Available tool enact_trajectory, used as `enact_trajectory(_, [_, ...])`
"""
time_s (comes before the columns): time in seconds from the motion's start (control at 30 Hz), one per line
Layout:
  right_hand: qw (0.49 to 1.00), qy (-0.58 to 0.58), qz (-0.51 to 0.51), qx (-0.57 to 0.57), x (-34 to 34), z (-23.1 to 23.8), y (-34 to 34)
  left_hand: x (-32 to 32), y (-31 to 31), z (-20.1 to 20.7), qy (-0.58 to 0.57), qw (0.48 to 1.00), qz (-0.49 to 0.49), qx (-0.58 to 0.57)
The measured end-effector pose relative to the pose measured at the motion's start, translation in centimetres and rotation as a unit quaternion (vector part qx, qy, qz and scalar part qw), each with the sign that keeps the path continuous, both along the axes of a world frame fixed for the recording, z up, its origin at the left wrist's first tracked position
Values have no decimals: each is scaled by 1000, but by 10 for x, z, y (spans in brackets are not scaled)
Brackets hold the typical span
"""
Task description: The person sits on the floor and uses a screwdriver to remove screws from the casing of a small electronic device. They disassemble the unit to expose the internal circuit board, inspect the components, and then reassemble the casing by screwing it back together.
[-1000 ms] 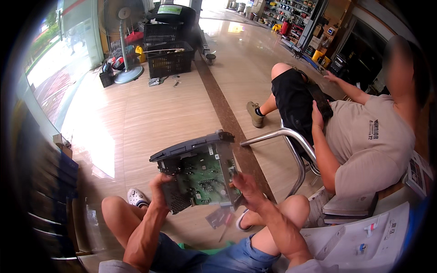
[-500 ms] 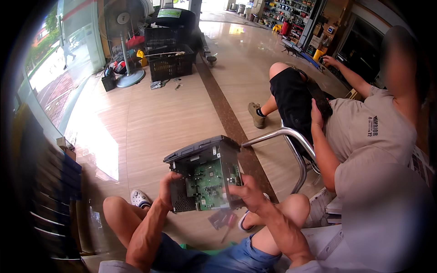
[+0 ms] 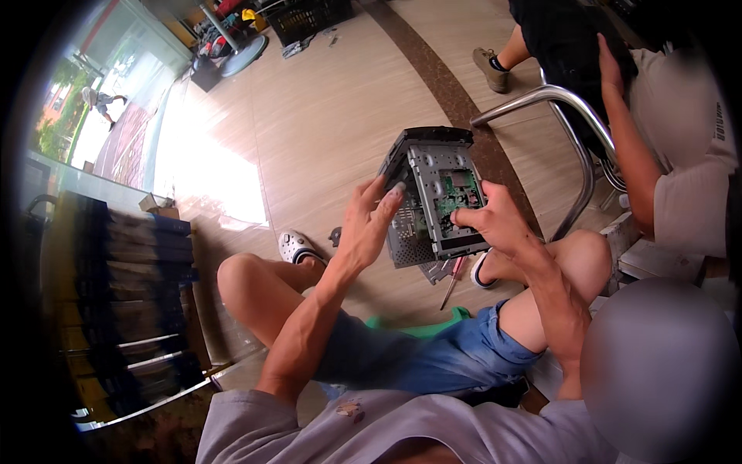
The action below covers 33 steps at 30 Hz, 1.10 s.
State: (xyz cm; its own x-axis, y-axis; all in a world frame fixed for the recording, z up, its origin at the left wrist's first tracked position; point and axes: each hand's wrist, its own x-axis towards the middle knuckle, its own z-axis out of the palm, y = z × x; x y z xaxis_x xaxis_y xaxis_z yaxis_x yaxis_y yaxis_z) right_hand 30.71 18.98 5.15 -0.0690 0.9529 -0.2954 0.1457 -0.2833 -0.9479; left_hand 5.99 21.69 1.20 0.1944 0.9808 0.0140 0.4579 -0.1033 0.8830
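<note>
I have lifted the opened metal chassis (image 3: 433,197) closer, tilted upright. My left hand (image 3: 369,220) grips its edge; my right hand (image 3: 495,224) clasps the side, thumb on the green circuit board (image 3: 456,197). The cover is off, the board still mounted, and a screwdriver (image 3: 452,282) lies on the floor (image 3: 325,116).

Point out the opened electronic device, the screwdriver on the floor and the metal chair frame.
opened electronic device (image 3: 440,193), head view, green circuit board.
screwdriver (image 3: 453,281), head view, shaft.
metal chair frame (image 3: 576,116), head view, curved tube.

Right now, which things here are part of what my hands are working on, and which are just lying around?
In hand:
opened grey metal device casing with green circuit board
left hand
right hand

Lying about:
red-handled screwdriver on the floor
chrome tubular chair frame
black plastic crate
</note>
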Motion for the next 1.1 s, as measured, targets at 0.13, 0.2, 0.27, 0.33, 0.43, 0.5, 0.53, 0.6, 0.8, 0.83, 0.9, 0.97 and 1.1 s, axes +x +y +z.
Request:
enact_trajectory(0.13, [998, 6, -27, -48, -4, -6, -6, 11, -16, 22, -301, 921, -14, -247])
enact_trajectory(0.2, [998, -41, 2, -43, -12, -17, -5, 11, -17, 2, -314, 899, -40, -303])
enact_trajectory(0.27, [992, -112, 33, -53, -20, -11, -8, 20, -20, -3, -394, 840, -54, -370])
enact_trajectory(0.33, [980, -180, 65, -55, -27, -11, -10, 27, -22, -1, -428, 816, -17, -389])
enact_trajectory(0.43, [957, -258, 106, -75, -36, -11, -7, 31, -20, -12, -512, 752, 43, -413])
enact_trajectory(0.5, [969, -206, 108, -87, -35, -22, -8, 31, -20, -12, -509, 754, 53, -412])
enact_trajectory(0.53, [972, -197, 115, -62, -37, -27, -8, 31, -19, -12, -505, 764, 55, -399])
enact_trajectory(0.6, [966, -221, 122, -58, -40, -29, -7, 28, -18, -11, -508, 762, 74, -395])
enact_trajectory(0.8, [953, -273, 127, -43, -53, -14, 0, 19, -16, -3, -549, 714, 111, -421])
enact_trajectory(0.83, [959, -254, 120, -26, -55, -12, 0, 17, -16, -2, -549, 713, 116, -421])
enact_trajectory(0.9, [965, -234, 116, -10, -56, -3, 1, 15, -14, 1, -569, 690, 135, -426])
enact_trajectory(0.97, [945, -301, 129, -6, -55, 11, 3, 13, -14, 4, -566, 695, 133, -422])
enact_trajectory(1.1, [947, -274, 134, 98, -39, 4, -1, 10, -18, 14, -566, 694, 121, -429])
